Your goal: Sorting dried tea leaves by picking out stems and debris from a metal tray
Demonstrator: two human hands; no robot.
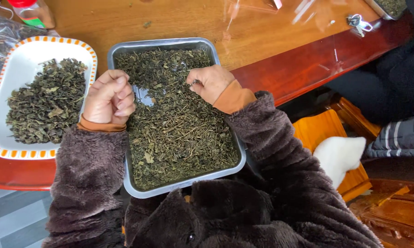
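— What lies where on the glossy reddish wooden bench (pixel 280 69)?
— The rectangular steel tray of dried green leaves (pixel 179 124) overhangs the near edge. The oval white plate with orange-checked rim (pixel 14 69), also bearing leaves, sits just left of it.
— And behind?
— A small bunch of metal keys (pixel 357 22), far right.

Soft, even daylight filled the scene, bright without harsh shadows. White glare streaked the glossy wooden table (pixel 262 32) near the top edge, and the steel tray (pixel 138 94) showed a pale reflection on its bare bottom. Focus stayed sharp at the centre; the corners looked slightly stretched and softer.
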